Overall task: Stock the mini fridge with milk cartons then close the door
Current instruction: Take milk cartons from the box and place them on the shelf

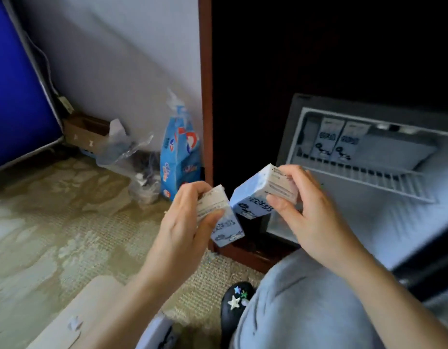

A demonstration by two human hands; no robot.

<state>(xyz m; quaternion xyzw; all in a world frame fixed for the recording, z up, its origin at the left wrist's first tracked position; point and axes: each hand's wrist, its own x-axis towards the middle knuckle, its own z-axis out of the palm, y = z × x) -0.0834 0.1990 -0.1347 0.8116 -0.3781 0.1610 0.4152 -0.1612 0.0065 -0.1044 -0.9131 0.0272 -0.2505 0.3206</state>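
Fronting the mini fridge [289,144], patterned carpet [67,212] meets pale wall [122,61].

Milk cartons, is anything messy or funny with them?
Nothing has spilled. Two shelf cartons stand straight in the fridge. The left carton in the left hand and right carton in the right hand tilt, just being held. A crumpled plastic bag lies on the floor by an opened blue pack.
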